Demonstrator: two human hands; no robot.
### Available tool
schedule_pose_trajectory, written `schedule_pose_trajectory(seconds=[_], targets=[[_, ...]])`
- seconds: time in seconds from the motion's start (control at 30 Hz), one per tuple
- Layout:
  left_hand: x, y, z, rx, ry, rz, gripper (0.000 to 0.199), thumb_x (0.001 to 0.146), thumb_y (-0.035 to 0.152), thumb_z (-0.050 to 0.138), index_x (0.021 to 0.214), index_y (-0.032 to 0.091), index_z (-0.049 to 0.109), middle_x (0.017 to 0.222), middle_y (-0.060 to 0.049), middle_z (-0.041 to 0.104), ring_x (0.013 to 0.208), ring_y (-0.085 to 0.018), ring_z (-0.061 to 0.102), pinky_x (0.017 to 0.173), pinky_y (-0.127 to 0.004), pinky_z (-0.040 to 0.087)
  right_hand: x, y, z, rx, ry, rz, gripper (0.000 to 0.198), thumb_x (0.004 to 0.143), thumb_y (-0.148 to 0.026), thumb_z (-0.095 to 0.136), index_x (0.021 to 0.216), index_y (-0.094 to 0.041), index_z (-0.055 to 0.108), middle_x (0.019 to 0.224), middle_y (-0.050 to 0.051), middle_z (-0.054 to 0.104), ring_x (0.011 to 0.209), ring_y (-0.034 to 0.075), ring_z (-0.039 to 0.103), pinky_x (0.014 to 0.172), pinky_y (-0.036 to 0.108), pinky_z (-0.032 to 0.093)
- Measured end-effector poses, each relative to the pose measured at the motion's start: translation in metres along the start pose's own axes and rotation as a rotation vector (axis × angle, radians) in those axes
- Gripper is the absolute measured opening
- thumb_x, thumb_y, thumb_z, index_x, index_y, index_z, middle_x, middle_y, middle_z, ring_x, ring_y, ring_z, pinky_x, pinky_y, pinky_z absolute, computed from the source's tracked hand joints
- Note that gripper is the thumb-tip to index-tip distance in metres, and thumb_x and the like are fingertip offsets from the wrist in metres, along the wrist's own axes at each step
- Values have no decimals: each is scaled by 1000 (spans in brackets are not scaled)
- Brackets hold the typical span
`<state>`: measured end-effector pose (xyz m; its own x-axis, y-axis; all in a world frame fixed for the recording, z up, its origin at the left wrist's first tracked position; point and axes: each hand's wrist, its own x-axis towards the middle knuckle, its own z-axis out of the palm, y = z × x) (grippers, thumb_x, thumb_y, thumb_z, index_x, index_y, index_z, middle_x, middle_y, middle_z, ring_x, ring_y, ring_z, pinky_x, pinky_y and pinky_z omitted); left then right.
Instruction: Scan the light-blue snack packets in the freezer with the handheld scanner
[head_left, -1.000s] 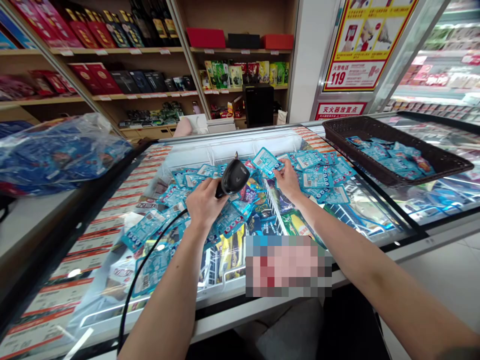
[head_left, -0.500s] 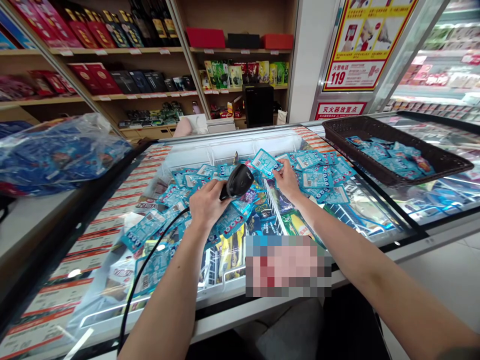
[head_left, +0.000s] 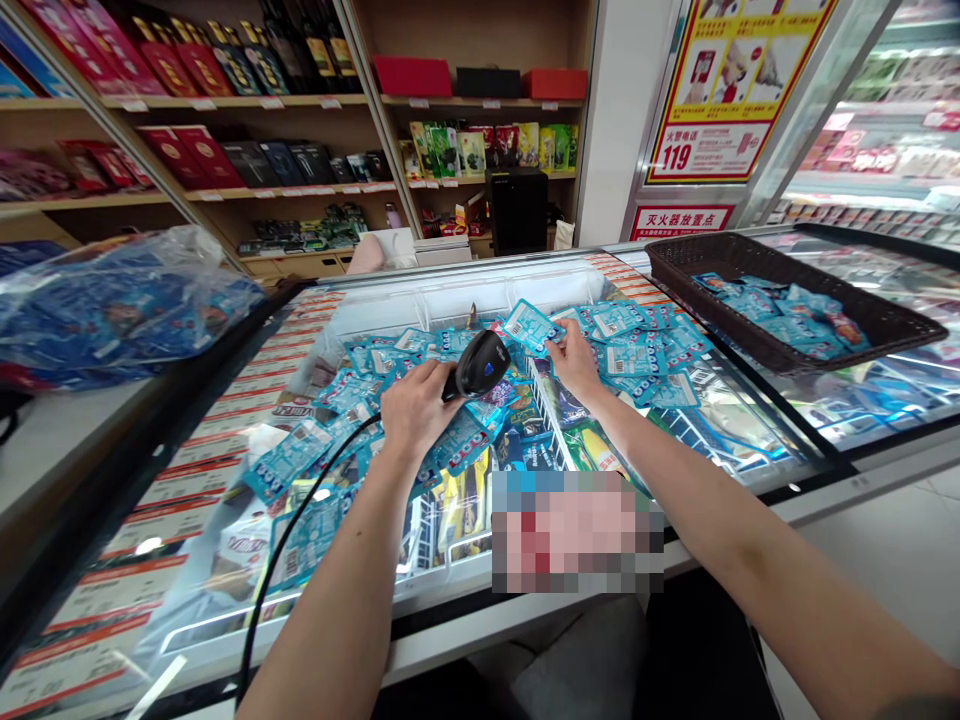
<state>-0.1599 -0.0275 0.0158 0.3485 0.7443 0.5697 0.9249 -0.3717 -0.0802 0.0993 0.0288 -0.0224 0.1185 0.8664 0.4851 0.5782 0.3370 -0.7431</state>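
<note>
Your left hand (head_left: 415, 408) is wrapped tight around the handle of the black scanner (head_left: 480, 365), its head aimed up and right at the teal packet (head_left: 529, 326) pinched in your right hand (head_left: 576, 362) just beside it. The packet hangs over the open freezer (head_left: 465, 290), tilted, its long axis running left to right. Its printed face is too small to read, and the scanner's cable (head_left: 285, 540) runs out of frame at the bottom.

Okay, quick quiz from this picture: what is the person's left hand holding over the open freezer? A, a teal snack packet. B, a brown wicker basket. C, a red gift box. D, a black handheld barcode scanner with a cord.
D: the left hand grips a black barcode scanner whose cord trails down toward the camera, while the right hand pinches a teal packet in front of it.
</note>
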Motion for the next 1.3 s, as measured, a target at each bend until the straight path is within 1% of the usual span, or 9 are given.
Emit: schedule_pose_trajectory(seconds=[0.27, 0.43, 0.63, 0.77, 0.83, 0.9, 1.0, 1.13, 1.3], targets=[[0, 0, 1, -39, 35, -44, 35, 80, 43, 50, 108, 23, 58, 101, -5, 64, 94, -22, 58, 65, -29, 37, -4, -5, -4, -12, 12, -27, 39, 85, -26, 44, 123, -19, 37, 75, 2, 60, 72, 22, 60, 71, 35, 46], [1, -4, -3, -40, 59, -143, 36, 80, 43, 50, 108, 22, 58, 97, -5, 65, 92, -21, 59, 66, -27, 37, -8, -20, -13, -71, -11, -129, 44, 90, -26, 33, 134, -24, 32, 94, 5, 62, 74, 19, 60, 76, 35, 46], [4, -8, -7, -19, 42, -192, 33, 80, 44, 50, 104, 22, 59, 94, -4, 65, 89, -20, 60, 64, -26, 36, -7, -24, -19, -273, 53, -85, 45, 88, -24, 34, 133, -18, 37, 91, 9, 63, 79, 22, 58, 77, 36, 45], [9, -11, -8, -4, -13, -173, 34, 80, 46, 51, 104, 23, 59, 95, -3, 65, 87, -19, 60, 60, -27, 35, -7, -21, -21, -464, 95, -89, 44, 86, -23, 39, 128, -12, 43, 96, 15, 61, 95, 27, 52, 85, 40, 40], [13, -11, -9, 3, -44, -164, 33, 80, 47, 50, 103, 23, 58, 95, -2, 64, 84, -19, 61, 58, -27, 33, -9, -21, -22, -522, 127, -85, 45, 85, -25, 43, 128, -10, 45, 108, 19, 56, 104, 30, 45, 89, 43, 37], [18, -11, -11, 5, -64, -157, 32, 80, 46, 50, 102, 24, 58, 95, -1, 64, 83, -19, 61, 56, -27, 32, -12, -23, -24, -547, 139, -110, 46, 85, -26, 46, 129, -13, 46, 121, 19, 49, 111, 31, 40, 91, 46, 34], [25, -8, -15, -1, -76, -155, 32, 80, 46, 51, 103, 24, 57, 95, -1, 64, 84, -19, 60, 55, -27, 31, -16, -30, -25, -546, 34, -241, 37, 88, -29, 44, 123, -23, 53, 130, 12, 46, 117, 30, 35, 95, 48, 29], [30, -2, -19, -14, -67, -188, 33, 80, 46, 51, 103, 24, 57, 97, -2, 64, 86, -20, 60, 56, -27, 31, -19, -36, -26, -519, -191, -416, 30, 90, -37, 42, 108, -25, 63, 125, 8, 52, 117, 27, 36, 97, 47, 26], [33, 1, -25, -71, -21, -225, 32, 80, 46, 50, 101, 22, 58, 97, -4, 64, 89, -21, 59, 62, -27, 35, -20, -35, -25, -540, -209, -429, 35, 92, -39, 37, 102, -22, 65, 115, 9, 58, 111, 25, 41, 96, 46, 26]])
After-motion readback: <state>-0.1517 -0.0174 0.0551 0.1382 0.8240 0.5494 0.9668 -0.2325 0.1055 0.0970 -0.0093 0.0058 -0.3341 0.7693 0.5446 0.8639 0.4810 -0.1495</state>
